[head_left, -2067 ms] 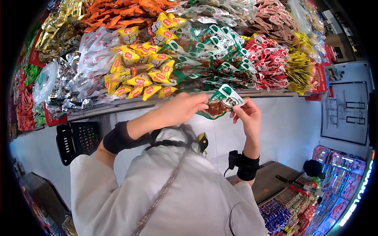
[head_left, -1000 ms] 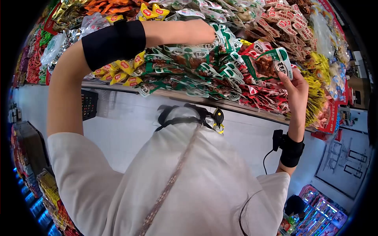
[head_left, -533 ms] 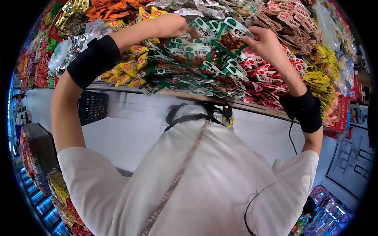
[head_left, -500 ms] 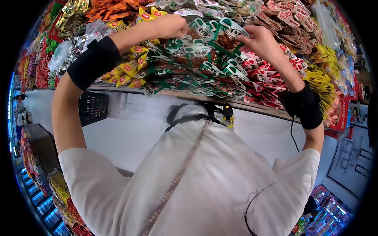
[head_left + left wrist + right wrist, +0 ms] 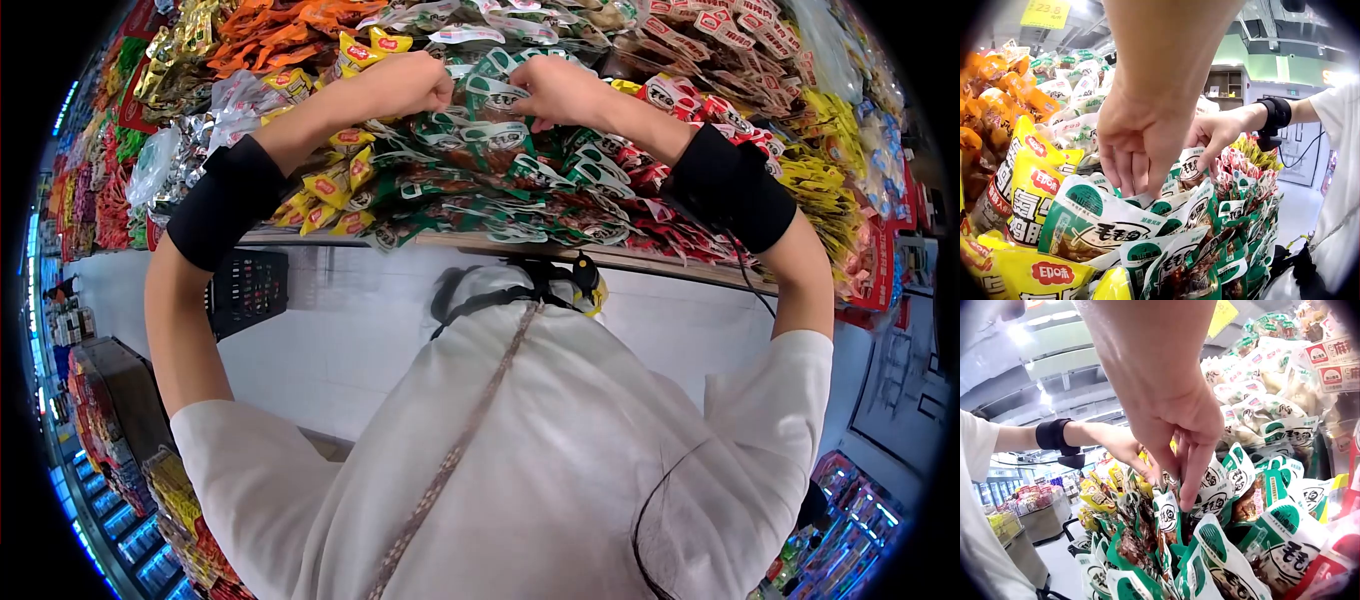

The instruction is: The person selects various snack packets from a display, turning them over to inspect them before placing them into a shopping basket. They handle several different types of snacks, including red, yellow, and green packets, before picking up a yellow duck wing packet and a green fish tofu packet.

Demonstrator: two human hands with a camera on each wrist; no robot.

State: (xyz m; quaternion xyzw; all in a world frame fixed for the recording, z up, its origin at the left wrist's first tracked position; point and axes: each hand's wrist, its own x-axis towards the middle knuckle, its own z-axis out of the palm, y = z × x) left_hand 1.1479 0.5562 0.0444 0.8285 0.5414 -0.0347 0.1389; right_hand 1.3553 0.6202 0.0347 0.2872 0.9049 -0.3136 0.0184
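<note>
Green-and-white snack packets (image 5: 490, 135) stand in dense rows on the display. My left hand (image 5: 415, 85) reaches down at their left side, close to the yellow packets (image 5: 335, 175). In the left wrist view its fingers (image 5: 1124, 172) go down behind a green-and-white packet's top edge, so their tips are partly hidden and I cannot tell if they grip one. My right hand (image 5: 560, 92) comes in from the other side. Its thumb and fingers pinch the top of an upright green-and-white packet (image 5: 1166, 515), which stands among the others.
Orange packets (image 5: 290, 35) and silver packets (image 5: 190, 145) lie toward the left. Red packets (image 5: 710, 115) and brown packets (image 5: 720, 40) lie to the right. The wooden display edge (image 5: 450, 240) runs before me; a black basket (image 5: 250, 290) is on the floor at the left.
My right hand has carried the green-and-white packet leftward from over the red packets into the green rows. My left hand has drawn back left from deeper among the packets.
</note>
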